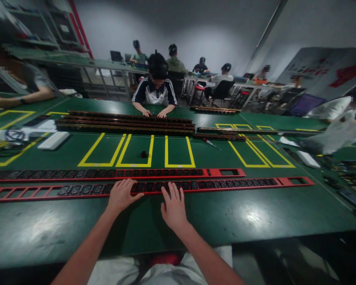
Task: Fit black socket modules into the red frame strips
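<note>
Pressure is best kept even & straight down, prob.: left hand (123,194) & right hand (173,206) are spread open, nothing gripped, fingertips on near red socket strip (240,183), laid along worktop (255,221) just before 2nd strip (219,172).

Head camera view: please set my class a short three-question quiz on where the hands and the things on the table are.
1. True or false: the left hand and the right hand both rest on the nearer red socket strip.
2. Where does the small black object lie? A) inside a yellow outline; B) in the right hand; C) under the left hand.
3. Fill the gap: the table has a top coloured ____.
Key: 1 true; 2 A; 3 green.
</note>
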### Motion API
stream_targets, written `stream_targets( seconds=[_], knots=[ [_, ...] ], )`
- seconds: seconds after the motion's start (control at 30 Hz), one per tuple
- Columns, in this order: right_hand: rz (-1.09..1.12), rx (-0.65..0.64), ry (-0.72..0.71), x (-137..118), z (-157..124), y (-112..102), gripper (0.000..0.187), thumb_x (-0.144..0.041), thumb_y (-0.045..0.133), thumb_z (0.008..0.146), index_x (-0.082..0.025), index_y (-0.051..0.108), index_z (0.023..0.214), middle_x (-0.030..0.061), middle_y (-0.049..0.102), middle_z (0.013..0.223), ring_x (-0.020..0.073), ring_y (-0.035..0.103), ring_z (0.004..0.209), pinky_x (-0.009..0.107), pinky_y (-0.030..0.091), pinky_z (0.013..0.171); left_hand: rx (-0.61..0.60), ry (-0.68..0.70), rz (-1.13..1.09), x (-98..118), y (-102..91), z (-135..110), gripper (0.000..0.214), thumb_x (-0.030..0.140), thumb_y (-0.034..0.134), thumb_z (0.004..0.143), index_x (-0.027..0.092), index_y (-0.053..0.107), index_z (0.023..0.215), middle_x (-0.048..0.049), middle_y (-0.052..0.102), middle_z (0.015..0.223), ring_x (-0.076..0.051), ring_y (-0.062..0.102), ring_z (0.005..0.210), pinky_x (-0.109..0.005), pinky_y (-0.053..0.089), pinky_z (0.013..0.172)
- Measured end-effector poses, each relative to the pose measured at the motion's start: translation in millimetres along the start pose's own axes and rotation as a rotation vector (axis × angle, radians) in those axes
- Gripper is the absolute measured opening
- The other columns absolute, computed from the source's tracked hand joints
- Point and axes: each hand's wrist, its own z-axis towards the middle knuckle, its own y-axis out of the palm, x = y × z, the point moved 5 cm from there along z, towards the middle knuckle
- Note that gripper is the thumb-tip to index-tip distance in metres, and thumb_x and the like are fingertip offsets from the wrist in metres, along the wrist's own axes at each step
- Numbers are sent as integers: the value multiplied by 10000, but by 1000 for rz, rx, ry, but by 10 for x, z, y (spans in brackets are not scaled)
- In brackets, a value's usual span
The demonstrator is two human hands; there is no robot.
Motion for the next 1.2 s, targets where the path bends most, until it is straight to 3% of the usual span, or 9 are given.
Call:
stream_targets(
  seconds=[0.33,0.5,0.8,1.03,1.2],
  knots=[
    [-49,54,35,320,-80,-59,519,-316,510,993,-263,484,1508,72,352,1647,245,259,1547,530,186,1270,0,-4,-6,365,111,97,494,650,657,848,211,650,1076,-93,723,1090,-296,653,1046,-455,427,952],
    [-64,72,35,394,-107,-89,504,-293,491,1001,-260,490,1503,75,349,1648,241,255,1549,529,186,1271,19,-8,-12,450,146,117,503,662,651,843,213,656,1071,-106,724,1074,-321,644,1051,-471,428,950],
    [-103,78,21,323,-119,41,597,-218,445,967,-139,409,1558,114,310,1660,282,214,1563,608,93,1269,5,-6,-20,507,125,145,518,672,638,856,219,659,1109,-107,722,1067,-310,651,1019,-469,429,951],
    [-108,88,-12,273,-32,145,586,-233,439,980,-48,426,1536,133,333,1645,270,266,1549,499,175,1291,-5,-15,-22,535,113,156,502,647,643,864,205,657,1101,-107,714,1064,-307,643,1019,-471,428,960],
    [-85,94,-60,234,49,151,584,-217,448,983,-85,416,1551,126,355,1638,251,270,1550,473,211,1288,0,-18,-31,545,96,163,478,641,653,856,221,658,1085,-101,709,1035,-306,639,999,-467,429,953]
  ],
)
